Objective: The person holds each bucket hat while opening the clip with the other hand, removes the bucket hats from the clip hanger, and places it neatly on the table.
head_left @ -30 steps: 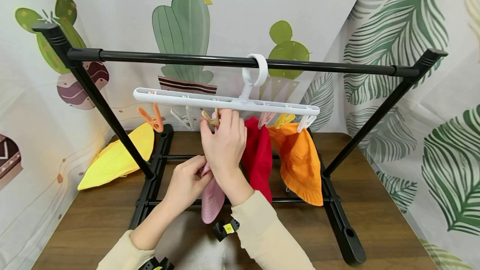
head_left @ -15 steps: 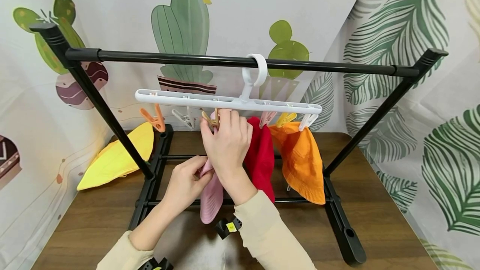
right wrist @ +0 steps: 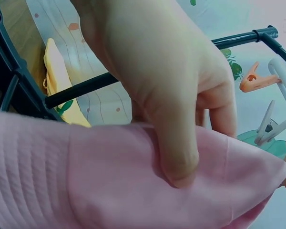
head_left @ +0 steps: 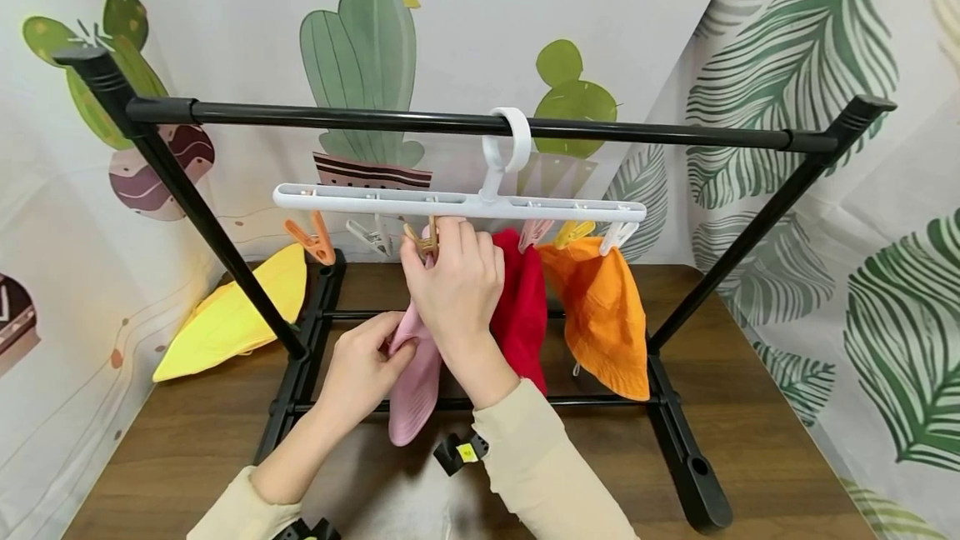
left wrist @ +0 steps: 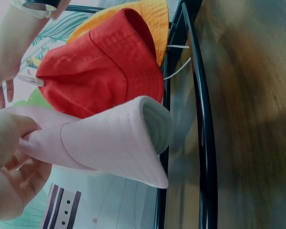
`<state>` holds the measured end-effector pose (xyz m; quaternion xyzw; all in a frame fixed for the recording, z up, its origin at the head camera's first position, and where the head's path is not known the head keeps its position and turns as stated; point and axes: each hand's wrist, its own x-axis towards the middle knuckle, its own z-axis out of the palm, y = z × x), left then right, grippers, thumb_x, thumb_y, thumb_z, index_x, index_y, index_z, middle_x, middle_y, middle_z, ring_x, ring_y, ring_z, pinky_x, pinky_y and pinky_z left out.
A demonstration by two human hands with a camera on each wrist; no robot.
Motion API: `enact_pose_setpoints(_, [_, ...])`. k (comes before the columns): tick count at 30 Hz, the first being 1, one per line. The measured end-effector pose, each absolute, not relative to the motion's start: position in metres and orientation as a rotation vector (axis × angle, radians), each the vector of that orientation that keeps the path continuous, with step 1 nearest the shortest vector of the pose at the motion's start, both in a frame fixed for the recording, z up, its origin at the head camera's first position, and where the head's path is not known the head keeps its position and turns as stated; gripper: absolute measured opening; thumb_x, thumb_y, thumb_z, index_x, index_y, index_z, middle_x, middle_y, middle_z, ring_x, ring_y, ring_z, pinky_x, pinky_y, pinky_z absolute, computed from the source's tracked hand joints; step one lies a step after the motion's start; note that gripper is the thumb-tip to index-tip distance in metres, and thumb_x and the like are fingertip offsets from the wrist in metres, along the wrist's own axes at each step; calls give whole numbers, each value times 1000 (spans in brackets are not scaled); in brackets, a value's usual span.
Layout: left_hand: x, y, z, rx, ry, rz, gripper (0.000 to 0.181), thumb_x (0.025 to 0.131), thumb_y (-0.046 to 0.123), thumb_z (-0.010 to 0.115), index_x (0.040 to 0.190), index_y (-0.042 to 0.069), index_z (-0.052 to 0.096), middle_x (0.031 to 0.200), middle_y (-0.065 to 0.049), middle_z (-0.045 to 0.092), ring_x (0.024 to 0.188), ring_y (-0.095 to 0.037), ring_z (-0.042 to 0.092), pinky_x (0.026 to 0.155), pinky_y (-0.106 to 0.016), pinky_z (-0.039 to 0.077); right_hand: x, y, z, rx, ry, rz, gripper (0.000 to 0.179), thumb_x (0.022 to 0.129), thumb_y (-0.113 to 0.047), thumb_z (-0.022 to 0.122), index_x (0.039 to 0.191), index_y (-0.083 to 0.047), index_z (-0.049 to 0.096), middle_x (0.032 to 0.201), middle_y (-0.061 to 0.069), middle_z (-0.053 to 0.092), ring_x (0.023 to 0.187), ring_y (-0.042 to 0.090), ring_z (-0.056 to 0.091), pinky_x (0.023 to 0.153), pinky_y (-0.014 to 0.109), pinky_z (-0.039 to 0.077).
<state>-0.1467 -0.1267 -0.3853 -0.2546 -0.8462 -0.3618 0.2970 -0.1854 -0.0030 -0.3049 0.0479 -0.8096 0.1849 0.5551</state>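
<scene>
A pink bucket hat (head_left: 416, 394) hangs below the white hanger (head_left: 450, 205), crown upward. My left hand (head_left: 367, 369) pinches its side between thumb and fingers, with the thumb across the fabric in the right wrist view. Just under the hanger bar, my right hand (head_left: 457, 286) holds the tan clothes peg (head_left: 422, 238) at the hat's top. The peg's grip on the cloth is mostly hidden by the fingers. Beside it hang a red bucket hat (left wrist: 100, 67) and an orange bucket hat (head_left: 603, 315), both from pegs.
The hanger hooks over a black rack (head_left: 337, 117) on a wooden table (head_left: 757, 432). An orange peg (head_left: 313, 238) and a white peg (head_left: 371, 236) dangle on the left. A yellow hat (head_left: 232, 315) lies at the left behind the rack's leg.
My left hand has moved slightly left, drawing the pink hat's lower part left and spreading its side. The right hand stays at the tan peg. The hanger has shifted slightly.
</scene>
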Motion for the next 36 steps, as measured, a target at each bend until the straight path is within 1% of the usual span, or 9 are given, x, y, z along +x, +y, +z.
enact_pose_setpoints(6, [-147, -130, -385, -660, -2273, -960, 16, 73, 3, 69, 85, 13, 63, 72, 5, 55, 60, -5, 45, 49, -15, 37, -186, -1, -305, 115, -1926, 416, 18, 80, -31, 58, 79, -13, 56, 69, 1, 58, 64, 20, 52, 59, 30, 43])
enact_pose_setpoints(11, [-146, -132, -382, -647, -2271, -925, 16, 72, 3, 69, 82, 13, 62, 67, 8, 49, 57, -3, 41, 48, -15, 33, -188, 0, -306, 113, -1925, 427, 18, 81, -32, 57, 79, -14, 57, 68, 0, 59, 64, 20, 52, 59, 31, 42])
enact_pose_setpoints(15, [-146, -132, -380, -654, -2259, -904, 16, 72, 1, 69, 80, 13, 62, 65, 9, 46, 56, -3, 40, 48, -15, 31, -188, 0, -306, 113, -1920, 444, 18, 82, -32, 57, 78, -14, 58, 67, 0, 59, 65, 20, 51, 59, 31, 41])
enact_pose_setpoints(23, [-147, -135, -381, -670, -2241, -879, 16, 71, 0, 66, 77, 14, 60, 63, 7, 43, 57, -5, 39, 51, -16, 30, -189, 0, -305, 116, -1909, 474, 17, 82, -30, 58, 76, -14, 57, 66, 0, 58, 65, 21, 51, 58, 31, 41])
enact_pose_setpoints(29, [-148, -141, -377, -672, -2225, -875, 15, 71, 0, 66, 76, 14, 61, 64, 7, 46, 55, -4, 41, 51, -15, 31, -188, 1, -305, 105, -1931, 489, 19, 82, -31, 59, 75, -13, 56, 66, 0, 58, 66, 21, 52, 58, 32, 42])
enact_pose_setpoints(33, [-147, -146, -374, -677, -2223, -841, 18, 71, -3, 66, 76, 15, 64, 64, 9, 49, 53, -3, 41, 50, -15, 34, -188, 1, -306, 104, -1944, 502, 19, 83, -31, 58, 76, -13, 56, 67, 0, 57, 66, 21, 53, 59, 31, 43])
enact_pose_setpoints(36, [-146, -150, -370, -675, -2230, -806, 21, 70, -4, 67, 77, 16, 65, 65, 10, 49, 53, -2, 41, 50, -15, 33, -189, 1, -306, 101, -1946, 510, 19, 83, -31, 58, 76, -13, 56, 67, 0, 57, 66, 21, 52, 59, 31, 43])
